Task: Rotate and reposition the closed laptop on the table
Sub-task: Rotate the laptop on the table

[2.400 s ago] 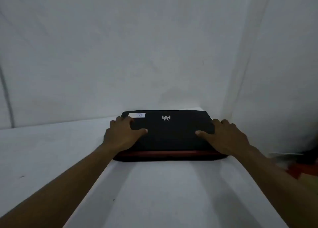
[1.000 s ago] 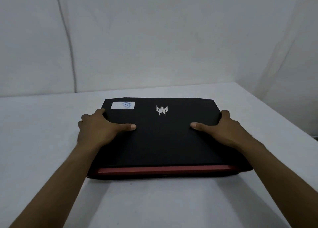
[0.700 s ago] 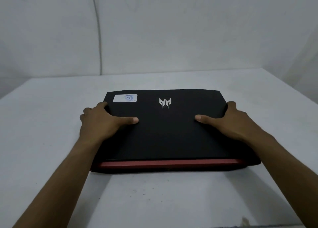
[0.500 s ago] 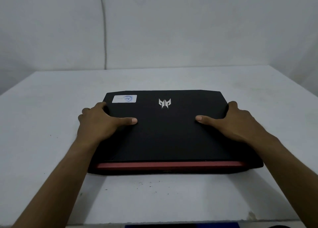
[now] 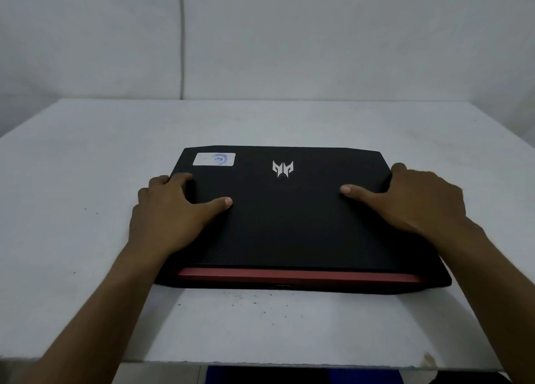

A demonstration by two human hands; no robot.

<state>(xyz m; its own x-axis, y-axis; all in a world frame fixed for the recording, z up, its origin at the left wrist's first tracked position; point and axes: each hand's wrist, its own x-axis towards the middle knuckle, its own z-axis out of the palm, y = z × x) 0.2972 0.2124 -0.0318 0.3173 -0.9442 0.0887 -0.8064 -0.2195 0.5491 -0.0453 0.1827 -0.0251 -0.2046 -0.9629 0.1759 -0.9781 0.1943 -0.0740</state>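
A closed black laptop (image 5: 289,224) with a silver logo, a white sticker at its far left corner and a red strip along its near edge lies flat on the white table (image 5: 72,209), near the middle. My left hand (image 5: 173,212) grips its left side, thumb on the lid and fingers curled over the edge. My right hand (image 5: 417,201) holds the right side the same way, thumb pointing inward on the lid.
White walls stand close behind the table, with a thin vertical cable (image 5: 181,36) running down the back wall. The table's near edge (image 5: 289,363) is just below the laptop; something dark blue shows beneath it. Small dark specks dot the tabletop.
The laptop has come from the far right corner by the wall toward the table's middle and nearer to me, both hands holding its sides throughout. In the last half second it barely moved.
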